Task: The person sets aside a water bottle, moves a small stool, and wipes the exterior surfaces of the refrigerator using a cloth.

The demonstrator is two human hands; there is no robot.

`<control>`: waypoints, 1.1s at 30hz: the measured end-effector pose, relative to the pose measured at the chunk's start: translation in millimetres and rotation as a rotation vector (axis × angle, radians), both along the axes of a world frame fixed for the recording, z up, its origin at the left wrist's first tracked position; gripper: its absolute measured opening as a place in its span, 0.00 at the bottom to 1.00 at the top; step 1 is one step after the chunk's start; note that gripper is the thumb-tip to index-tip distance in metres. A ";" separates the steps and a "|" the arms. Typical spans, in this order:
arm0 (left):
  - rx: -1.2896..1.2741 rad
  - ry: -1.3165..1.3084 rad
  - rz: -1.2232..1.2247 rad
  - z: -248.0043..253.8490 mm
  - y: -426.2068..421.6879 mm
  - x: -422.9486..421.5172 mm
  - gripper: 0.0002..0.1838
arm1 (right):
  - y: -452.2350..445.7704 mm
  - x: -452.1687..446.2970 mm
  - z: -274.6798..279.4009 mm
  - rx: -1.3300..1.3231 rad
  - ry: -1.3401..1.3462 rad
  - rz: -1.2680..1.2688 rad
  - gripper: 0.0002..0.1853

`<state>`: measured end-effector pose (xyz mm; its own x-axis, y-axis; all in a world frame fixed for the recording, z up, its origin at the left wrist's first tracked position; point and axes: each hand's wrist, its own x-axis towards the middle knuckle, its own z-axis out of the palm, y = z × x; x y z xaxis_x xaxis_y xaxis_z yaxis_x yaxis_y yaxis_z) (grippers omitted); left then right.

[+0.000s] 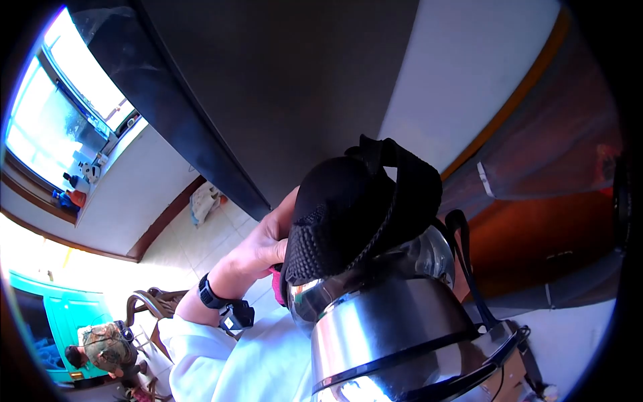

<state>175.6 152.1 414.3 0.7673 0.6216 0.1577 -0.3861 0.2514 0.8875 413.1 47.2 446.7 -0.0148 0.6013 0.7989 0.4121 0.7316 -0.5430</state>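
My left hand (273,238) is closed on a bulky black fabric item (335,208) with a woven edge and a loose strap. My thumb lies against its near side, and the fingers pass behind it out of sight. Just below and to the right is a shiny metal vessel (395,321), like a pot or kettle, with a black handle. It stands close under the black item; whether they touch I cannot tell. A bit of pink-red material (277,285) shows beside my thumb. My right hand cannot be made out.
A tall dark panel (281,80) rises ahead. On the left are a window ledge with bottles (80,184) and a cloth or bag (204,203) on the floor. A person in patterned clothing (107,345) is at lower left, near a wooden chair (151,301) and a turquoise door (74,301).
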 end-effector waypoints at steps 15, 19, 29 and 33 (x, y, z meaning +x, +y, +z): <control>0.039 0.059 0.018 18.6 -5.2 1.0 0.60 | -10.7 -5.0 24.2 -0.151 -0.019 -0.033 0.32; -0.043 0.107 0.002 17.3 -7.6 3.4 0.61 | -9.7 -6.8 11.9 -0.203 -0.018 -0.133 0.35; -0.004 0.013 -0.019 14.8 2.0 4.1 0.57 | 1.7 1.6 6.5 -0.058 0.025 -0.013 0.37; 0.147 -0.028 -0.012 12.7 7.2 6.6 0.58 | -2.9 10.2 8.3 -0.060 -0.088 0.014 0.33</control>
